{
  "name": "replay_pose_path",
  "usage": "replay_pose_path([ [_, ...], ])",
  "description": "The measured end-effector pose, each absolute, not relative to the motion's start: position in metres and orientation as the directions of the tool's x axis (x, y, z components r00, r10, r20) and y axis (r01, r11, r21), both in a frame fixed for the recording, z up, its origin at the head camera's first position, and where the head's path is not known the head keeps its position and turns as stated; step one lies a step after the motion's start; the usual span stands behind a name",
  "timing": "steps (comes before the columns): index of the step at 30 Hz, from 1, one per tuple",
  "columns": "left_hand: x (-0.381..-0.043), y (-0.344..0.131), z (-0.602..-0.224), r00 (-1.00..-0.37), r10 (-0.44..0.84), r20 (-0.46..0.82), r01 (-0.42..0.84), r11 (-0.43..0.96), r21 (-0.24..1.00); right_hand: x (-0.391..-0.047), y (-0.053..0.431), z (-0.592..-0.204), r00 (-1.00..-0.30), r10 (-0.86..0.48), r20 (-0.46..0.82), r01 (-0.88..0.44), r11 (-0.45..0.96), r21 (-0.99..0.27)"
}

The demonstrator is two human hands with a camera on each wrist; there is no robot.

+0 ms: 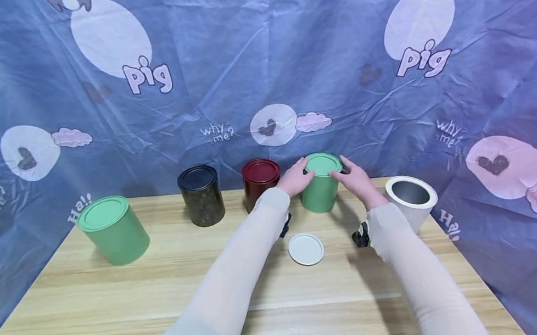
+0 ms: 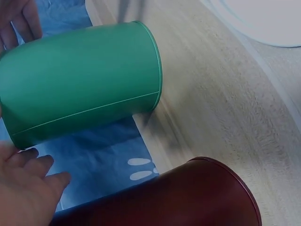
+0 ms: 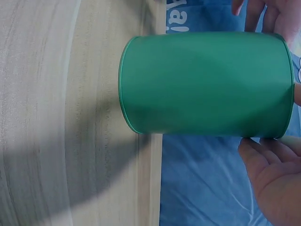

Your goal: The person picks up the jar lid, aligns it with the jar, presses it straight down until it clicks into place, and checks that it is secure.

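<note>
Both hands hold the top of a green canister (image 1: 319,196) near the back of the table, one at each side. My left hand (image 1: 297,177) has its fingers at the rim on the left, with the thumb over the flat green lid (image 1: 324,164). Opposite it, my right hand (image 1: 357,183) grips the right side of the rim, thumb also on the lid. The left wrist view shows the smooth green canister wall (image 2: 84,75) with a seam along it, and the left fingers (image 2: 40,165) at its upper rim. In the right wrist view, the right fingers (image 3: 263,153) touch that rim.
A loose white lid (image 1: 306,249) lies in front of the canister. A white canister (image 1: 408,203) stands open at right. Dark red (image 1: 257,185) and black (image 1: 202,198) canisters stand to the left, with another green canister (image 1: 117,233) farther left. A blue printed cloth (image 1: 203,44) hangs behind.
</note>
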State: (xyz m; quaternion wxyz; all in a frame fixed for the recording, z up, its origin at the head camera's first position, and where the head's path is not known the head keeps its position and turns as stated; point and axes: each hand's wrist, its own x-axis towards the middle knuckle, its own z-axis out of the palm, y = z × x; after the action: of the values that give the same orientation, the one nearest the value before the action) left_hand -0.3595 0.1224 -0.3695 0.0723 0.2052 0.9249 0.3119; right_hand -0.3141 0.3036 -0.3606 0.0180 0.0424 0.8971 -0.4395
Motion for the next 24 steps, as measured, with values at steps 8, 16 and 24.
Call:
replay_pose_path([
  [8, -0.358, 0.121, -0.377, -0.906, 0.421, 0.034, 0.353, 0.71, 0.609, -0.312, 0.3, -0.365, -0.996, 0.077, -0.034, 0.075, 0.625, -0.777],
  [16, -0.346, 0.117, -0.381, -0.901, 0.433, 0.033, 0.333, 0.64, 0.693, -0.305, 0.296, -0.371, -0.996, 0.087, 0.031, 0.031, 0.629, -0.777],
  [24, -0.326, 0.107, -0.379, -0.871, 0.491, -0.017, 0.329, 0.607, 0.723, -0.29, 0.296, -0.379, -0.999, -0.016, 0.041, -0.042, 0.597, -0.801],
])
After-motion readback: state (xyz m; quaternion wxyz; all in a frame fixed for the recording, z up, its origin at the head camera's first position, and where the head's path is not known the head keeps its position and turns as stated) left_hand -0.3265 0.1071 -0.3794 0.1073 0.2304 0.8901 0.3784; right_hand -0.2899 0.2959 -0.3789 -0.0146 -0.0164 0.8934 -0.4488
